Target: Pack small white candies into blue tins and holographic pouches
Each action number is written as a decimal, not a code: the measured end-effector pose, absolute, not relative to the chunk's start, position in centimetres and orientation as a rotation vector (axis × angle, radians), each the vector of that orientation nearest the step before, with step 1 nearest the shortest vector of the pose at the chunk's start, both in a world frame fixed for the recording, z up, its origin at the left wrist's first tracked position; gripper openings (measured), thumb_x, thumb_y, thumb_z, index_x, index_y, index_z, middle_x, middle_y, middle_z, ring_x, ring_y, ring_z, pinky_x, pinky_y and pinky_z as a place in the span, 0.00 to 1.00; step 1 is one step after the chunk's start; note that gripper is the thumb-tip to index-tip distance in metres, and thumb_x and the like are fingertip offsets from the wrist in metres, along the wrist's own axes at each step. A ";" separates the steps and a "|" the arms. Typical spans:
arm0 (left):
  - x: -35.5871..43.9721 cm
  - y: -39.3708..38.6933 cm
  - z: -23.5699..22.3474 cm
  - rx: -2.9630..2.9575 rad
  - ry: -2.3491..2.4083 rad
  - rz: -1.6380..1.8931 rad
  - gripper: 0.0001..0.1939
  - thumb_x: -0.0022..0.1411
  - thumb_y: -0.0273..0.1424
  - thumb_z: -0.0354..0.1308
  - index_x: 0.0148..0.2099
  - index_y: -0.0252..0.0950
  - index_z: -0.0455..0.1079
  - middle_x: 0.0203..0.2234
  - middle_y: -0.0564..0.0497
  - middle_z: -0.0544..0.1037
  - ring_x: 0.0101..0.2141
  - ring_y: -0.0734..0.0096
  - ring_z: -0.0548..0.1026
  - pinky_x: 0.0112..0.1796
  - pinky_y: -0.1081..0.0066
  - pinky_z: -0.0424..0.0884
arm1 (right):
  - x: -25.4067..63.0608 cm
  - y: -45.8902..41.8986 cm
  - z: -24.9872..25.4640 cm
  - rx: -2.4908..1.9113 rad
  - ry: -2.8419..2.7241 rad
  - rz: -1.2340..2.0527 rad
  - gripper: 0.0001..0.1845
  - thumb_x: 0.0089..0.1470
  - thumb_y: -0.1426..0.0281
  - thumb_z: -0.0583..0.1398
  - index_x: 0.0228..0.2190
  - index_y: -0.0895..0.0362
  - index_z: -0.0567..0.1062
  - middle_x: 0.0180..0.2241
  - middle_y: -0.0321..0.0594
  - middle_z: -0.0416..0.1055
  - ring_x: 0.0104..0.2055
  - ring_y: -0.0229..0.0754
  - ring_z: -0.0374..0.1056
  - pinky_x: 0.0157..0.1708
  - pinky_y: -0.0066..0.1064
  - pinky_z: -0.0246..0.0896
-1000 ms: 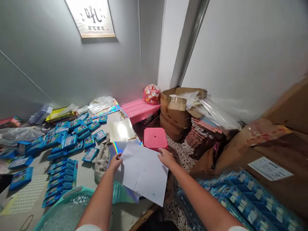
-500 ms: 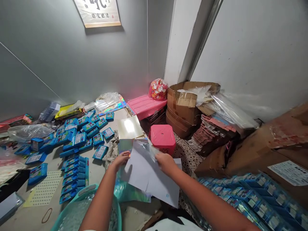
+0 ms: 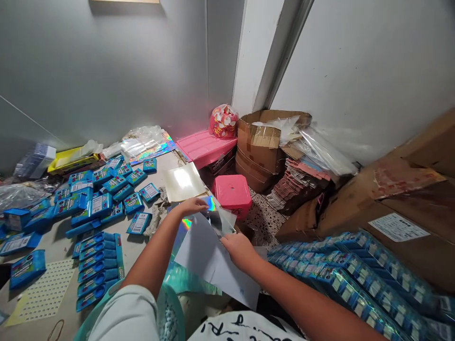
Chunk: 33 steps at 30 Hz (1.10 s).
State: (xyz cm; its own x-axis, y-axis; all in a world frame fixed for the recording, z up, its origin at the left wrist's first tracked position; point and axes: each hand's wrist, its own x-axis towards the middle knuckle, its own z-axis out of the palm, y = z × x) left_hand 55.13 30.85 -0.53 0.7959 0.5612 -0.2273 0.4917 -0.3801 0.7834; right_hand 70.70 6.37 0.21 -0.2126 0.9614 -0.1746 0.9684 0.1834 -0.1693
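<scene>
My right hand (image 3: 239, 246) pinches the near edge of a white backing sheet (image 3: 213, 263) that slopes down off the table edge. My left hand (image 3: 192, 206) grips the far corner of a shiny holographic film (image 3: 216, 215) that is lifting away from the white sheet. More holographic sheet (image 3: 185, 279) lies under the white one. A blank cream sheet (image 3: 183, 182) rests flat on the table just beyond my left hand.
Several blue packets (image 3: 101, 203) cover the grey table (image 3: 142, 248) at left, with a teal basket (image 3: 167, 308) at the near edge. A pink stool (image 3: 232, 191) stands ahead. Cardboard boxes (image 3: 261, 147) line the wall; wrapped blue packs (image 3: 355, 279) lie at right.
My left hand has moved away from me with the holographic film, peeling it off the white sheet, while my right hand has drawn nearer. The view has tilted down.
</scene>
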 end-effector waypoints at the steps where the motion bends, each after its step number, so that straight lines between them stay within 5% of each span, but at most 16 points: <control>1: 55.2 30.7 -0.2 2.056 0.750 0.024 0.23 0.53 0.50 0.62 0.39 0.35 0.81 0.31 0.48 0.82 0.34 0.64 0.76 0.36 0.72 0.68 | 70.7 6.1 0.3 1.987 2.373 -0.402 0.14 0.53 0.83 0.54 0.37 0.57 0.74 0.38 0.44 0.77 0.40 0.47 0.73 0.34 0.33 0.56; 6: 55.3 28.9 1.6 2.140 0.662 -0.132 0.22 0.54 0.50 0.61 0.34 0.34 0.80 0.24 0.52 0.77 0.25 0.72 0.69 0.27 0.74 0.59 | 70.9 5.7 0.5 2.219 2.194 -0.510 0.18 0.51 0.79 0.58 0.45 0.57 0.72 0.39 0.45 0.78 0.41 0.48 0.74 0.36 0.32 0.57; 9: 55.7 27.5 2.6 2.200 0.678 -0.104 0.23 0.57 0.49 0.58 0.31 0.33 0.78 0.20 0.53 0.72 0.23 0.75 0.64 0.26 0.74 0.54 | 71.0 7.0 0.6 2.426 2.073 -0.649 0.19 0.57 0.65 0.59 0.49 0.56 0.71 0.43 0.47 0.78 0.44 0.49 0.74 0.38 0.32 0.59; 13: 55.7 25.7 4.0 2.258 0.741 -0.008 0.22 0.58 0.48 0.57 0.30 0.32 0.76 0.18 0.55 0.68 0.23 0.76 0.60 0.25 0.73 0.50 | 70.5 9.2 1.5 2.595 1.914 -0.784 0.22 0.58 0.51 0.57 0.41 0.55 0.75 0.40 0.46 0.79 0.42 0.50 0.74 0.34 0.32 0.59; 19: 54.3 23.3 5.4 2.255 0.845 0.093 0.23 0.60 0.49 0.54 0.32 0.34 0.77 0.22 0.52 0.73 0.24 0.73 0.64 0.25 0.73 0.53 | 69.3 9.2 3.4 2.569 2.111 -0.387 0.14 0.59 0.56 0.58 0.38 0.53 0.75 0.37 0.41 0.78 0.37 0.46 0.74 0.31 0.31 0.57; 23: 53.8 21.9 5.4 2.235 0.879 0.145 0.22 0.61 0.48 0.53 0.35 0.34 0.78 0.25 0.49 0.77 0.27 0.69 0.67 0.26 0.73 0.56 | 68.2 8.7 3.7 2.499 2.186 -0.419 0.17 0.61 0.53 0.56 0.37 0.52 0.75 0.34 0.40 0.78 0.35 0.45 0.74 0.29 0.30 0.55; 33: 53.6 20.8 4.3 2.204 0.854 0.156 0.23 0.61 0.47 0.54 0.33 0.33 0.78 0.23 0.49 0.76 0.26 0.69 0.67 0.28 0.72 0.56 | 67.3 7.5 3.7 2.366 2.290 -0.394 0.13 0.64 0.65 0.53 0.36 0.55 0.76 0.36 0.42 0.79 0.35 0.43 0.74 0.28 0.30 0.54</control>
State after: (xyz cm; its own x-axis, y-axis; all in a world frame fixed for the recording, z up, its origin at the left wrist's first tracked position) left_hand 53.56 20.80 4.31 0.7694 0.6218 -0.1465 0.5297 -0.4927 0.6905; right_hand 67.27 7.48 3.74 0.0257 0.9985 -0.0482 0.9571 -0.0385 -0.2871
